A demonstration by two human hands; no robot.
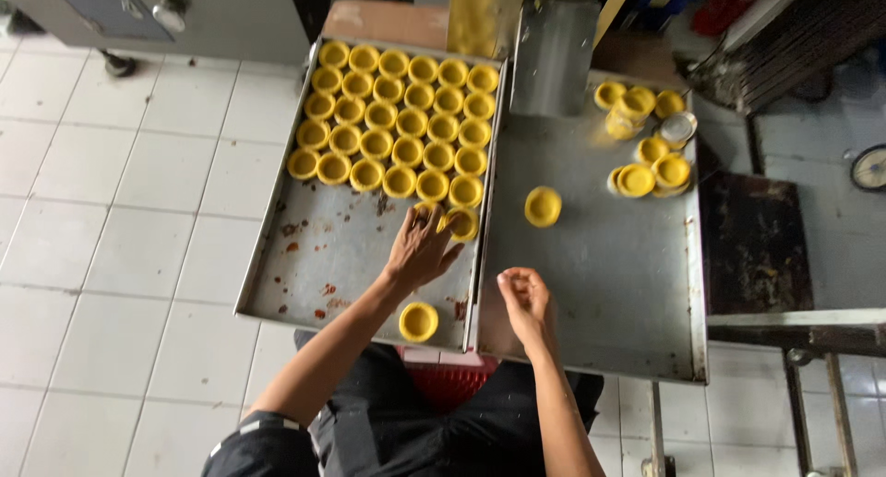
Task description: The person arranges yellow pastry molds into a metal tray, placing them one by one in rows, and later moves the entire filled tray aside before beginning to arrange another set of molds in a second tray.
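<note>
Left hand (420, 248) is spread over the flat steel baking tray (305, 265), fingertips on a small round yellow pastry shell (459, 222) being set beside the packed rows (397, 117). Right hand (526, 302) is loosely curled, empty, over the second steel tray (600, 292), where loose shells (646, 163) are staged within reach.

we are looking down on a commercial bakery or food-production kitchen, not a home one. a large metal baking tray (305, 274) carries rows of small yellow tart shells (397, 117), far more than a household batch, and beside it a worn metal worktable (600, 283) holds a loose heap of the same shells (646, 163). the floor (120, 209) is plain white tile, and the base of a steel machine or cabinet (185, 16) stands at the top left.
</note>
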